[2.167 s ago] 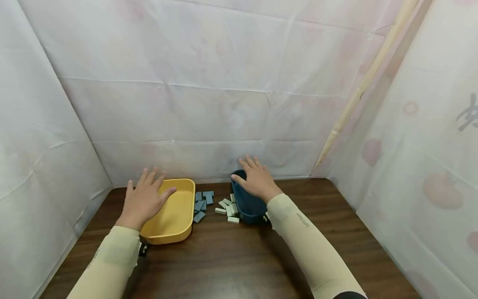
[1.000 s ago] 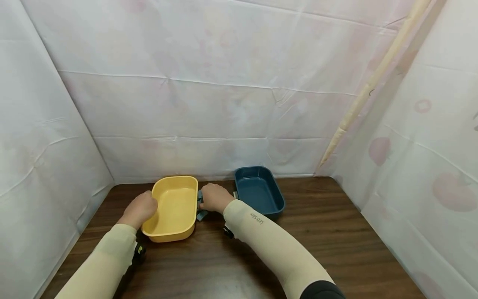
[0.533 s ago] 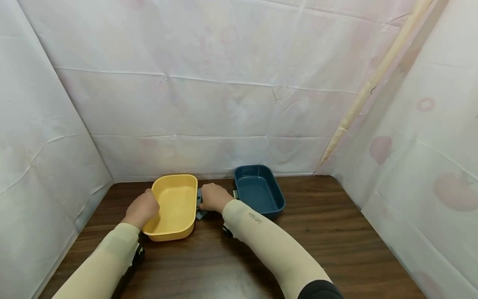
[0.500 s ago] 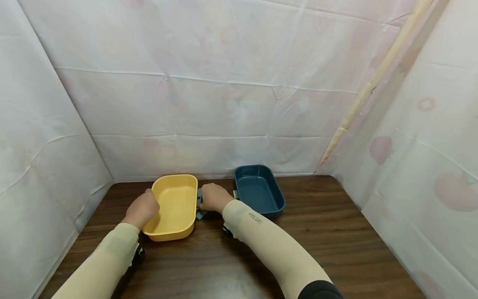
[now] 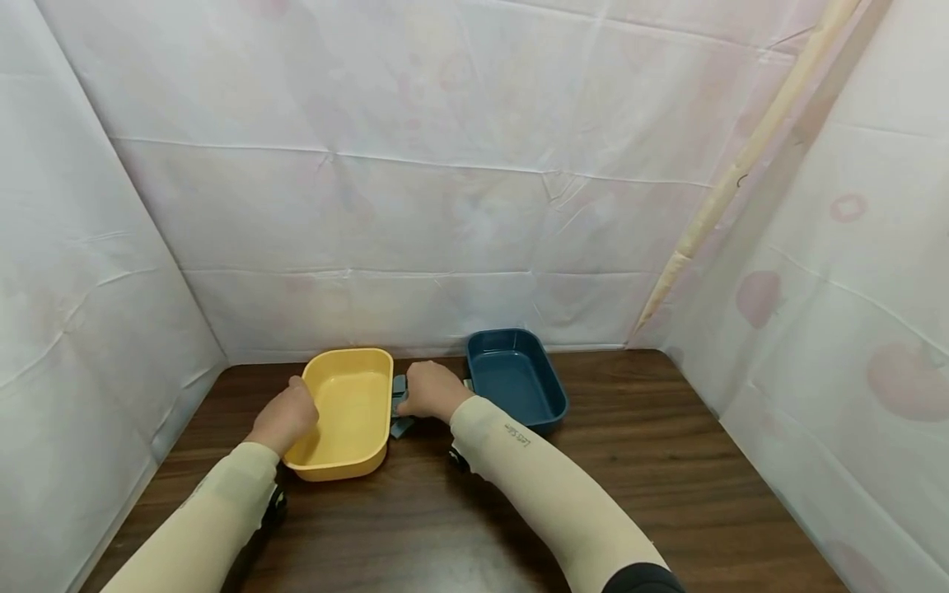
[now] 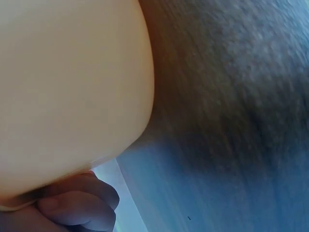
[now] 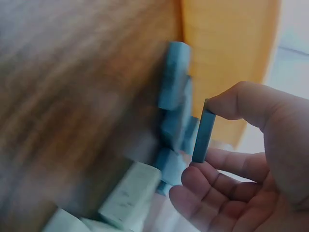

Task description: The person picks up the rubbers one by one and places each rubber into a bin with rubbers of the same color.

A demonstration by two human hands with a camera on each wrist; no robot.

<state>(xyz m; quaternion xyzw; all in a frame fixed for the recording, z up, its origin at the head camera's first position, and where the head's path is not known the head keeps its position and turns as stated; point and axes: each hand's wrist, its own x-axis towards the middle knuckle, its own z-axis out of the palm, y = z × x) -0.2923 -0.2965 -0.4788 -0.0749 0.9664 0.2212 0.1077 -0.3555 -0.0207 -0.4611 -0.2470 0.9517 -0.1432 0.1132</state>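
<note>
In the right wrist view my right hand (image 7: 246,159) pinches a thin blue-grey block (image 7: 203,137) between thumb and fingers. Other blue-grey blocks (image 7: 175,77) lie beside the yellow tray (image 7: 227,58), and pale green blocks (image 7: 131,195) lie nearer the camera. The head view shows my right hand (image 5: 433,389) just right of the yellow tray (image 5: 344,473), over the blocks and partly hiding them. My left hand (image 5: 287,416) grips the tray's left rim, its fingers curled over the edge. The left wrist view shows the curled fingers (image 6: 79,205) beside the tray wall (image 6: 72,87).
A dark blue tray (image 5: 516,383) stands right of my right hand, near the back edge of the brown wooden table (image 5: 667,461). Pale patterned sheets (image 5: 437,222) hang behind and at both sides. A pale pole (image 5: 700,231) slants at the back right.
Compared with the oldest view, both hands have lowered; the left has taken hold of the yellow tray and the right has moved left from the blue tray. Since then, the right hand has shifted slightly.
</note>
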